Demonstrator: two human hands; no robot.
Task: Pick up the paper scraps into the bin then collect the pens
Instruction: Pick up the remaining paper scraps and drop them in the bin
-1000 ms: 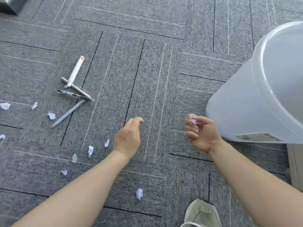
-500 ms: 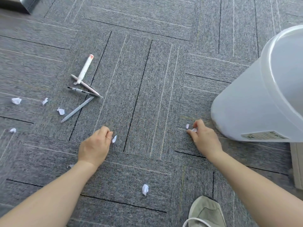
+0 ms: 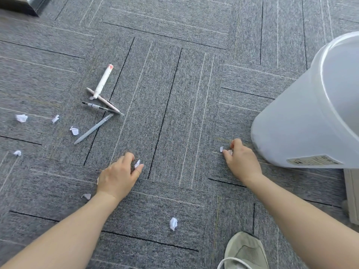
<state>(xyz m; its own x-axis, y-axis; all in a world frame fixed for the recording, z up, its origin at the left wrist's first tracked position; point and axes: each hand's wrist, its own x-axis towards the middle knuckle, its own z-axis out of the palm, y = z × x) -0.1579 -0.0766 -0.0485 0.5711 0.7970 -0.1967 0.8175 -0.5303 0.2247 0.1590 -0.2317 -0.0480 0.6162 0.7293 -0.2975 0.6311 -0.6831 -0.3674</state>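
so, far to the left of the left hand [image 3: 118, 176] lie four loose paper scraps on the carpet [image 3: 174, 90]: the outer scrap [image 3: 21, 118], a thin one [image 3: 55, 119], a folded one [image 3: 74, 131] and a small one [image 3: 17, 153] nearer to the person. they are crumpled bits, very light and soft by their look, so they should give under the fingers and may slide or be blown away; a pinch from above with two fingertips seems enough for each.

beyond the left hand and a little to its left, the pens make a loose heap: a white marker [image 3: 103, 80] lies across a pale pen [image 3: 103, 100], a clear pen [image 3: 101, 108] is beside them, and a grey pen [image 3: 94, 128] points toward the hand. they look stiff, smooth and able to roll; holding them at the middle of the barrel would be safest.

the left hand is curled low on the carpet and pinches a white scrap [image 3: 137, 163] between thumb and forefinger. another scrap [image 3: 86, 196] lies just beside its wrist. between the two forearms, close to the person, one more scrap [image 3: 173, 223] lies free.

the right hand [image 3: 241, 163] is also curled, its fingers closing on a scrap [image 3: 221, 149] at the carpet. just to its right stands the bin [image 3: 295, 123], translucent and open at the top. below it a shoe [image 3: 245, 251] shows.
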